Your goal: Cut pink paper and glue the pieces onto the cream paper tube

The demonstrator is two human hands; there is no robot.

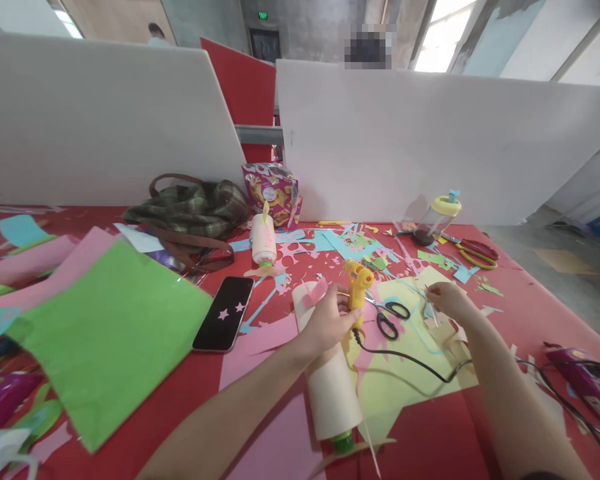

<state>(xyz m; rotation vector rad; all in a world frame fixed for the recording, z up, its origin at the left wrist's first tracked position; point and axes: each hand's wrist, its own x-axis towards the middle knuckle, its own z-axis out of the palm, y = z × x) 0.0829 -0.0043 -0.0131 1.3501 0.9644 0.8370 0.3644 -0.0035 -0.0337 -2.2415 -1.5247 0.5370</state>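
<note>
My left hand (pixel 333 319) is wrapped round the handle of a yellow hot glue gun (pixel 359 293), held upright with its black cord running off to the right. Under that hand lies a cream paper-covered bottle (pixel 333 393) with a green cap toward me and a pink paper piece on its upper end. On the right, my right hand (pixel 449 301) has its fingers pinched on a thin whitish stick (pixel 434 313) above pale yellow paper (pixel 405 380). Black-handled scissors (pixel 387 323) lie between the hands, their blades partly hidden behind the glue gun.
A phone (pixel 224 313) with two pink stars and green sheets (pixel 115 333) lie left. Behind stand a smaller wrapped bottle (pixel 264 239), a plaid bag (pixel 195 210), a snack packet (pixel 273 193) and a clear bottle (pixel 436 219). Red-handled scissors (pixel 477 253) lie right. White boards (pixel 430 147) border the table.
</note>
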